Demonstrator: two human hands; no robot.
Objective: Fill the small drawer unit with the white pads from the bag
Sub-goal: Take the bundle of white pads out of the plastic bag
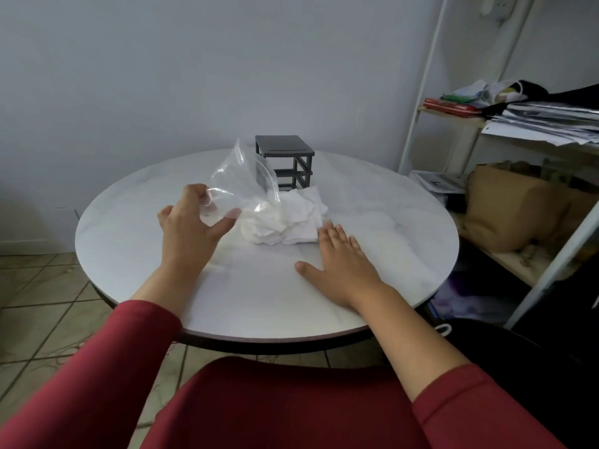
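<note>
A small dark grey drawer unit stands at the far side of the round white table. In front of it lies a heap of white pads. A clear plastic bag stands up over the left part of the heap, and my left hand grips its lower edge between thumb and fingers. Just right of the heap, my right hand lies flat on the table with straight fingers, its fingertips touching the pads' edge.
A white metal shelf stands to the right, holding papers, clothes and a brown paper bag. A plain wall is behind the table. Tiled floor lies to the left. My lap in red is below the near edge.
</note>
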